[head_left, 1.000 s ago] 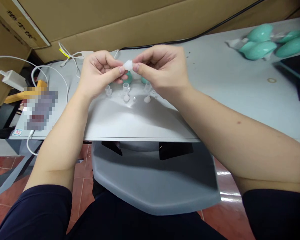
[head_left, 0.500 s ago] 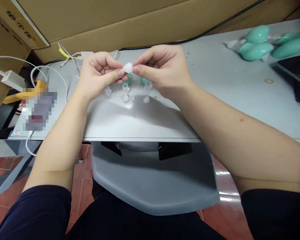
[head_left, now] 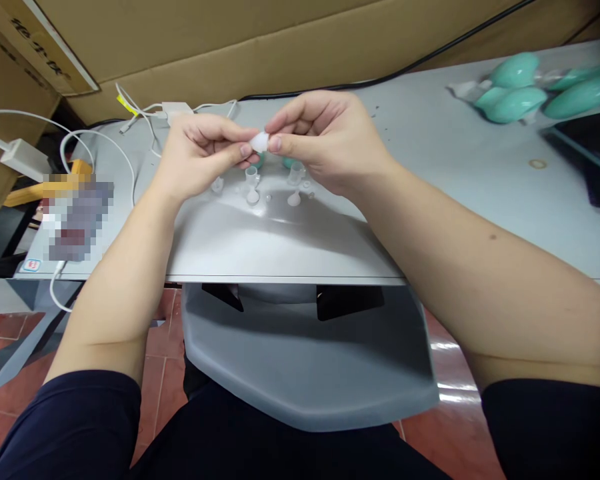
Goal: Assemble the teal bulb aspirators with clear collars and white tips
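Above the table, a small white plastic piece (head_left: 259,141) is pinched between my two hands. My left hand (head_left: 200,148) is closed on its left side with thumb and index finger. At its right end sit the thumb and index finger of my right hand (head_left: 330,141), also closed; the fingertips partly cover the piece. Below my hands, a clear plastic cup-like part (head_left: 251,175) and a similar clear part (head_left: 296,173) stand on the table. In front of them lie a white rounded piece (head_left: 253,197) and a matching white piece (head_left: 294,199), with tiny clear bits beside them. Green objects are mostly hidden behind my fingers.
Several glossy green bulbs (head_left: 513,103) lie at the table's back right, near a black flat device (head_left: 593,157) and a tan ring (head_left: 537,163). On the left are a white charger (head_left: 25,160), cables and a blurred-out object (head_left: 83,220). A grey seat (head_left: 310,367) is below the table edge.
Both hands have shifted slightly with the white piece, which now sits a little lower and further right. My right index finger looks slightly raised from it.
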### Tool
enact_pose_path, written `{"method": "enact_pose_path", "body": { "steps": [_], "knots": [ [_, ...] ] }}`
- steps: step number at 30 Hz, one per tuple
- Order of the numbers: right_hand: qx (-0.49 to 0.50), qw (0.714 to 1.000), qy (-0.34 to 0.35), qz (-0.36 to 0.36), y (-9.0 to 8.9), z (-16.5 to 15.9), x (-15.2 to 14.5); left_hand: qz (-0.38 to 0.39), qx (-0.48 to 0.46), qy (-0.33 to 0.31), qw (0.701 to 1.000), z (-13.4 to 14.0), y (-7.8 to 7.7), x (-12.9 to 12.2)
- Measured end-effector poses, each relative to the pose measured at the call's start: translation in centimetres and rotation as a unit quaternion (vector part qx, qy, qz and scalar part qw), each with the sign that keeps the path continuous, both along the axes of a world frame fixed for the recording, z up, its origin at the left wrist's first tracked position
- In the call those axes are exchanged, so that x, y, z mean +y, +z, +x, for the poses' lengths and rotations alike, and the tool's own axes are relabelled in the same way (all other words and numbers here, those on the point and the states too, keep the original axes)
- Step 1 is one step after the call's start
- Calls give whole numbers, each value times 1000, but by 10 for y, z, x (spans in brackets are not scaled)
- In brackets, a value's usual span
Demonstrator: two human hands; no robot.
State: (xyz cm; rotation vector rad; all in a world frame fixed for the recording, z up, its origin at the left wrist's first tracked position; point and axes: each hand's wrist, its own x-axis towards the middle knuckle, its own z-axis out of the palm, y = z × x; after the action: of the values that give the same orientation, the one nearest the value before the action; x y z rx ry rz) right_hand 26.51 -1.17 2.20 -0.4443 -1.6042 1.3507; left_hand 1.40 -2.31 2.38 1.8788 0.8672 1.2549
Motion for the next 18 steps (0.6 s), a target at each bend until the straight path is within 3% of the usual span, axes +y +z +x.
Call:
{"method": "enact_pose_path", "body": {
  "steps": [7, 13, 18],
  "knots": [
    [27, 998, 49, -13, 4, 0, -8, 64, 4, -14, 998, -2, -7, 4],
    [25, 998, 53, -16, 5, 0, -9, 48, 15, -34, 998, -2, -2, 4],
    [23, 998, 53, -27, 4, 0, -10, 53, 20, -1, 998, -1, 0, -1]
  ]
}}
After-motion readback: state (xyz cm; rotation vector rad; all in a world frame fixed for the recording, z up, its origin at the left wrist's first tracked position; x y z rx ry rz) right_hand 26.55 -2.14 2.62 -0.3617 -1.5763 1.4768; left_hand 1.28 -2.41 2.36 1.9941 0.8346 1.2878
